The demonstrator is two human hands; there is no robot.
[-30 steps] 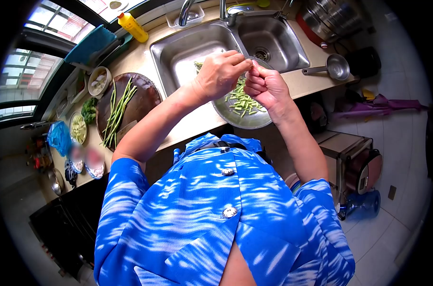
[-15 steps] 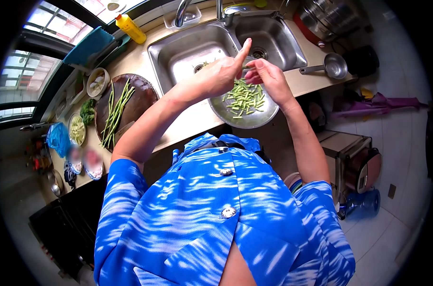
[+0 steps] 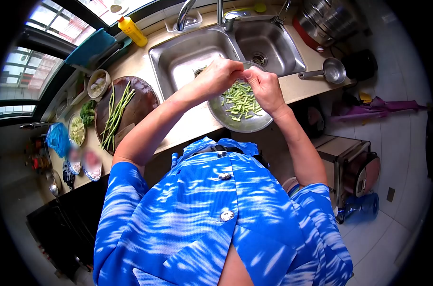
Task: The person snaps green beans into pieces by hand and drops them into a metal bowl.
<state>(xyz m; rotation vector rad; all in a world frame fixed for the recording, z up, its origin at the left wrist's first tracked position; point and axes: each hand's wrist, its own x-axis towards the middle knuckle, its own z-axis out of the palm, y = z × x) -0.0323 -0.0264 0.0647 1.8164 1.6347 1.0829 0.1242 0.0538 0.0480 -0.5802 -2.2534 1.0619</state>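
Observation:
Above a metal bowl [image 3: 254, 125] my left hand [image 3: 220, 76] and my right hand [image 3: 265, 90] meet at the fingertips. Both are closed in a pinch, and whatever they hold is too small or hidden to make out. Short cut green bean pieces [image 3: 242, 102] lie in the bowl, which sits at the counter's front edge before the sink. To the left, several long green beans [image 3: 116, 114] rest across a round dark board [image 3: 142, 97].
A double sink [image 3: 192, 52] with a faucet [image 3: 219, 12] lies behind my hands. A small saucepan [image 3: 334, 70] is at the right, a yellow bottle [image 3: 132, 31] at the back. Broccoli [image 3: 87, 113], a bowl [image 3: 98, 83] and plates [image 3: 77, 129] stand left.
My left hand's index finger was stretched out half a second ago and is now bent in. My right hand's fingers have closed again, and the two hands have come together.

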